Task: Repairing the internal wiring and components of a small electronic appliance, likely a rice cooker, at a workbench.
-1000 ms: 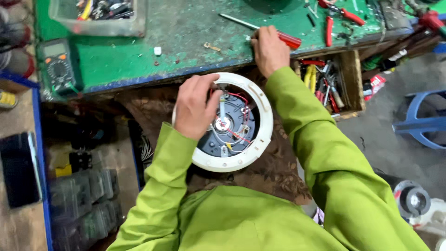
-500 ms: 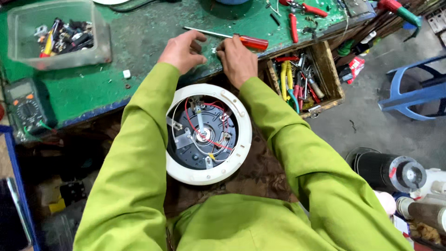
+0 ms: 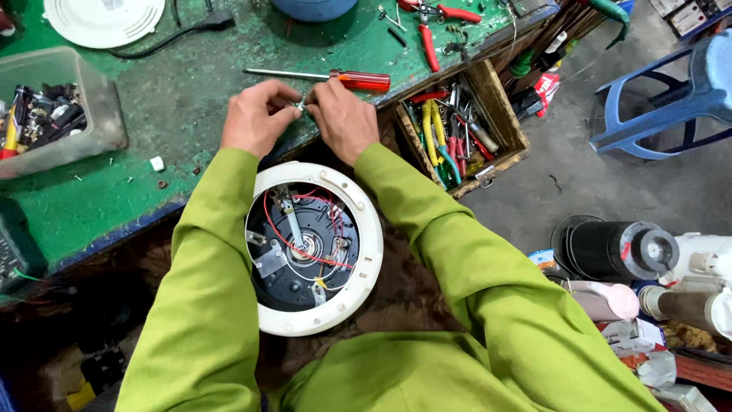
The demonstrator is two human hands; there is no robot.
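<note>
left hand (image 3: 258, 118): over the near edge of the green desk (image 3: 183, 91), fingers pinched narrow on a small metal part (image 3: 303, 101); what the part is, too tiny to tell.
right hand (image 3: 345, 116): just beside the left, fingers meeting it at that same small part, thumb and forefinger closed on it; most of the part is hidden between the two hands.
round appliance base (image 3: 316, 246): white ring with a dark open inside, low between the green sleeves, near the desk edge; red and white wires cross a metal centre; whether it rests on the lap cannot be seen.
red-handled screwdriver (image 3: 328, 77): flat on the desk just beyond the knuckles, not touched.
wooden tool box (image 3: 461, 130): to the right, crammed with yellow and red handles, single tools hard to sort out.
clear plastic tub (image 3: 57, 114): left on the desk, cut off by the frame, small parts a jumble.
white round lid (image 3: 103, 19): top edge, partly out of view.
red pliers (image 3: 435, 23): far side of the desk, partly cut off.
</note>
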